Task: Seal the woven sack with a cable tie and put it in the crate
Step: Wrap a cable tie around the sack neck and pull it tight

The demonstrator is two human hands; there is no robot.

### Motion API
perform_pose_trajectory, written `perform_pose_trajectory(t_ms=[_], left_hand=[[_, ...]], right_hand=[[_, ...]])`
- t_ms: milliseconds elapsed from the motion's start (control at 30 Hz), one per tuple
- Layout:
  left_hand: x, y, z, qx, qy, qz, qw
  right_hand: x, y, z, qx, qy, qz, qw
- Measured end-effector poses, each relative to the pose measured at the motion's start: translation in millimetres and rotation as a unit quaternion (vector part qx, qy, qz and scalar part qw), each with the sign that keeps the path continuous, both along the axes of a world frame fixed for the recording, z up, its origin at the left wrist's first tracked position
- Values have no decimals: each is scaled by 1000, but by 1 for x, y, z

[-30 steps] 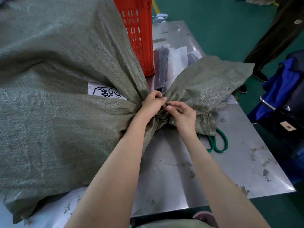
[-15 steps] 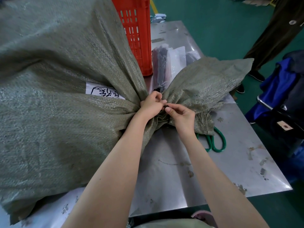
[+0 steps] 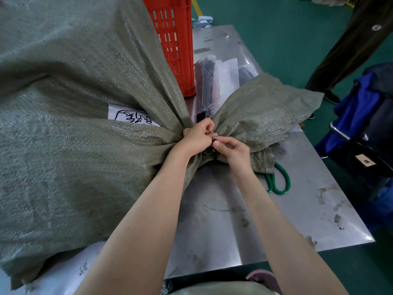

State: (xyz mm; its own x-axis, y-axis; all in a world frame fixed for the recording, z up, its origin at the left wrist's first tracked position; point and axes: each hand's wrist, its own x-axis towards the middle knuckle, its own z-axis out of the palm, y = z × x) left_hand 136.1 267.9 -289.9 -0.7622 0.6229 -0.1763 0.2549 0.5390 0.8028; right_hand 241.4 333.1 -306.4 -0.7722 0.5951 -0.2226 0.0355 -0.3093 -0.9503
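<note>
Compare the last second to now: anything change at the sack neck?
Barely. Both hands stay pinched at the gathered neck of the woven sack; the left hand still grips the bunched fabric, the right hand still works at the black cable tie, with only slight finger shifts. Nothing taken up or let go. The red crate, green-handled scissors and metal table are unmoved.

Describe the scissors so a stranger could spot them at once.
Start at the steel table and find the big grey-green sack lying on it. Follow its gathered neck to the flared mouth on the right; the scissors lie at its near edge, blades hidden under the fabric. Their bright green loop handles are the only green thing on the tabletop.
</note>
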Motion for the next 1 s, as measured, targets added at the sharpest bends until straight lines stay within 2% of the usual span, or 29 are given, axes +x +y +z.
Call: perform_pose_trajectory(t_ms=[200,333,400,633,800,900,1000], left_hand=[[-4,-2,2,28,-62,-5,998],[2,-4,5,-10,-4,-15,1000],[1,-5,3,-10,-11,-18,1000],[-2,-6,8,69,-96,28,993],[1,-5,6,47,-93,20,994],[1,-5,4,12,-61,29,998],[0,-5,5,21,-76,39,996]], right_hand=[[-3,-4,1,17,26,-16,999],[-2,-5,-1,29,41,-24,998],[-4,-7,-2,48,46,-33,997],[-6,-9,-4,52,59,-81,994],[-4,-10,-3,46,56,-86,994],[-2,-8,-3,34,69,-85,993],[-1,-8,-7,49,72,-88,992]])
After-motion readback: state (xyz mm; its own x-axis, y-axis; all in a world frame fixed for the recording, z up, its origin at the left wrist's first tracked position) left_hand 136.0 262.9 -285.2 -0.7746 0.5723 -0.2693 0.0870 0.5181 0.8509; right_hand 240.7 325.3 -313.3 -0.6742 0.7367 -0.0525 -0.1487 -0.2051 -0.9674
